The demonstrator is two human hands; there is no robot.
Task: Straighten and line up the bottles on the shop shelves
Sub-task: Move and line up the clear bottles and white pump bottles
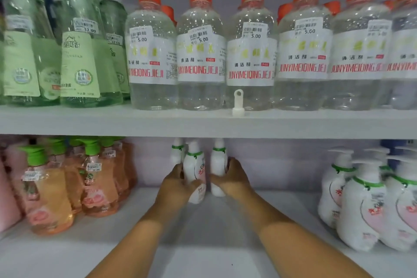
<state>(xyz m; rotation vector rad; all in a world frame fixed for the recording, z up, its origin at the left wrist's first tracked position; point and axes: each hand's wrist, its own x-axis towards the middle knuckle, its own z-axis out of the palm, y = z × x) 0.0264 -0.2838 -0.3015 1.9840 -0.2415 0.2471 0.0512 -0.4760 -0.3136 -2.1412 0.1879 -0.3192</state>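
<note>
Gripping a white bottle with the left hand and another with the right hand, far back on the lower shelf; upper rows are looking lined up (this cluster isn't yet).

White green-collared bottles upright, mid lower shelf, clustered.
</note>
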